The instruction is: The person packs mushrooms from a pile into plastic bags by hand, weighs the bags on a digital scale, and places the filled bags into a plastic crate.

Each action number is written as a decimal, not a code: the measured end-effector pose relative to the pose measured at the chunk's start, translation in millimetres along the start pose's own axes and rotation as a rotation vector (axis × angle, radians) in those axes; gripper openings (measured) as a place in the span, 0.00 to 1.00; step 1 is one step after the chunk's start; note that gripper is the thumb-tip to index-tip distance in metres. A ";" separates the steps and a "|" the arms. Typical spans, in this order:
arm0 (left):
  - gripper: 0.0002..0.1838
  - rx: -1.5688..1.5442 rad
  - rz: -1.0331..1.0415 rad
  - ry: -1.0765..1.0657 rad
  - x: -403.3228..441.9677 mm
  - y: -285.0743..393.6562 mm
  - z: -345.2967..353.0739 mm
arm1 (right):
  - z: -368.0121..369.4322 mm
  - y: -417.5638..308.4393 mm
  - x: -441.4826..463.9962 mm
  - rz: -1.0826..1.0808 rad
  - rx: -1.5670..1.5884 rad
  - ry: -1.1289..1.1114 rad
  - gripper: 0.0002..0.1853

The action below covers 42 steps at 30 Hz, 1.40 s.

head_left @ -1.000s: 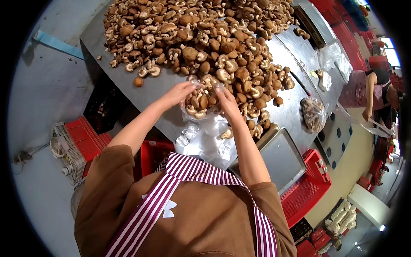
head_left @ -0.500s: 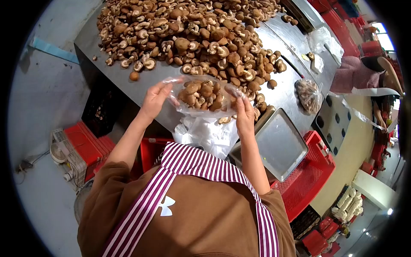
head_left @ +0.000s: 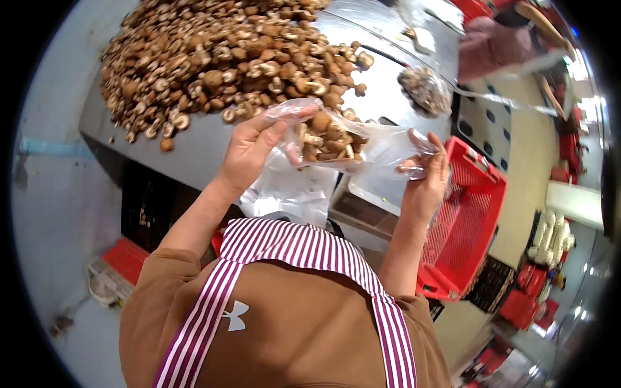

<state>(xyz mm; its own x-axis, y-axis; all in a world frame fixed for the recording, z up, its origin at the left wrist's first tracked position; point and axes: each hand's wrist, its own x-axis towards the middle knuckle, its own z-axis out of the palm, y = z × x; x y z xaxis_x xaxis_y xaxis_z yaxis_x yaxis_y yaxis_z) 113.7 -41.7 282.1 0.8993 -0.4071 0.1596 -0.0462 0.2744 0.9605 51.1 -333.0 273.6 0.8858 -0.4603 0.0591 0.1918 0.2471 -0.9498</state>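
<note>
A clear plastic bag (head_left: pixel 381 149) with brown mushrooms (head_left: pixel 328 141) inside is stretched sideways in front of me. My left hand (head_left: pixel 249 152) is closed on the bag's left edge, with film over the fingertips. On the other side, my right hand (head_left: pixel 425 178) grips the right edge, its fingers partly behind the film. Beyond the bag, a large heap of loose mushrooms (head_left: pixel 207 64) covers much of the metal table (head_left: pixel 187 158). White plastic bags (head_left: pixel 288 191) hang at the table's near edge, below the held bag.
A metal tray (head_left: pixel 377 192) lies partly behind the bag, near my right forearm. Right of it stands a red crate (head_left: pixel 472 213). A filled clear bag (head_left: pixel 424 90) rests on the table's right side. Another person (head_left: pixel 498 42) is at the upper right.
Both hands have moved apart, the right one farther to the right, pulling the bag's right side out wide. The view has shifted, so the heap appears farther left.
</note>
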 end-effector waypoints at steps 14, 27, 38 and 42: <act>0.22 -0.026 -0.291 -0.289 49.8 -117.4 110.2 | -144.4 -8.7 -52.4 0.004 -0.430 0.507 0.19; 0.17 0.085 -0.216 -0.194 23.3 -107.8 115.8 | -45.5 50.6 -25.8 -0.340 -1.296 -0.239 0.12; 0.16 0.030 -0.349 -0.137 29.0 -125.4 86.5 | -81.1 41.5 -24.3 0.382 -0.061 0.115 0.13; 0.15 0.031 -0.349 -0.102 34.6 -122.8 87.4 | -88.0 45.4 -36.7 0.413 0.128 0.135 0.15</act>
<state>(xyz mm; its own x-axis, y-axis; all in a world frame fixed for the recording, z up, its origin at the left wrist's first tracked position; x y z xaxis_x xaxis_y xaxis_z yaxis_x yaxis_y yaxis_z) 112.5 -165.7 189.7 0.8152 -0.5571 -0.1584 0.2412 0.0778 0.9673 -9.9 -379.9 201.2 0.8377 -0.4060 -0.3654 -0.1075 0.5333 -0.8391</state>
